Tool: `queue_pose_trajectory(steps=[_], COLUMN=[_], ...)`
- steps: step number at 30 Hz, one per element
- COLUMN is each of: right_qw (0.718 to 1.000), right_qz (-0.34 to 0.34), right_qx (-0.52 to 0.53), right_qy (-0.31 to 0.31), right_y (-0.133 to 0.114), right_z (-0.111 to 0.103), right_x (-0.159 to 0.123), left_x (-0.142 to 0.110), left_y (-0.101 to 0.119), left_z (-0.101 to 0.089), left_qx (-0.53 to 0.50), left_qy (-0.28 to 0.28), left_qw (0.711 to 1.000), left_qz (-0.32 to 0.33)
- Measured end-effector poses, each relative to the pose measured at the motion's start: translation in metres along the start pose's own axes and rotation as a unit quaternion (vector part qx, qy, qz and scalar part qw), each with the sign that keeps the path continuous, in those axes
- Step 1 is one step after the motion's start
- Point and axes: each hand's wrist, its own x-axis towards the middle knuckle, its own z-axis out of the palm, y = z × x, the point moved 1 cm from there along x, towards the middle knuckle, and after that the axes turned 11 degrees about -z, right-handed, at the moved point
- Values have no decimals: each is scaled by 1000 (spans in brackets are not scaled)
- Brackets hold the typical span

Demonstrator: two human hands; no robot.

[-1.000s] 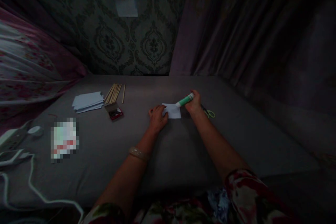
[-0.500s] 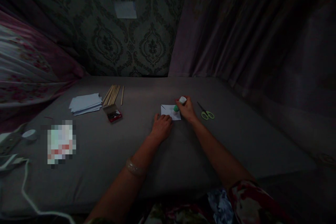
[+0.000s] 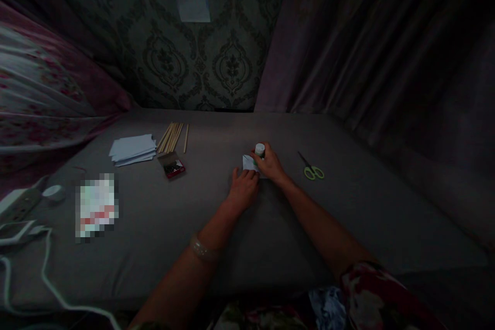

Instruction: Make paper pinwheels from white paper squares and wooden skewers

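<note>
A small white paper (image 3: 248,163) lies on the grey-covered surface, with a thin dark line near its upper left corner. My left hand (image 3: 244,190) rests on its lower edge, fingers stretched out and holding nothing. Closed around a small white-and-green glue bottle (image 3: 260,148) is my right hand (image 3: 272,166). The bottle stands nearly upright over the paper, white end up; its lower end is hidden by my fingers. Scissors (image 3: 313,172) with green handles lie to the right of my right hand.
Left of my hands sit an opened small red box (image 3: 174,168) of dark bits, several wooden sticks (image 3: 170,138) and a stack of white papers (image 3: 133,149). Farther left are a blurred packet (image 3: 97,206), a white round lid (image 3: 53,193), a power strip (image 3: 21,205) and a white cable (image 3: 48,273).
My right hand has moved the glue bottle left across the paper and tipped it more upright. My left hand stays on the paper. The whole view has shifted slightly.
</note>
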Motion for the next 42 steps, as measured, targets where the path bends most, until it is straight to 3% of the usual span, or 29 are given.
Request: queue_pose_trajectory(steps=[7, 16, 29, 36, 42], right_qw=[988, 982, 962, 978, 978], right_qz=[-14, -23, -25, -57, -46], right_qx=[-137, -147, 59, -68, -173], right_qy=[-66, -116, -266, -191, -109], right_y=[-3, 2, 12, 5, 1], right_z=[-16, -21, -36, -36, -29], right_x=[6, 14, 37, 26, 17], left_x=[0, 1, 0, 1, 2], left_y=[-3, -6, -7, -6, -6], left_z=[4, 5, 5, 5, 5], left_qx=[14, 19, 3, 10, 14], left_qy=[2, -10, -14, -10, -14], left_qw=[1000, 1000, 1000, 1000, 1000], left_qz=[-15, -2, -7, -2, -6])
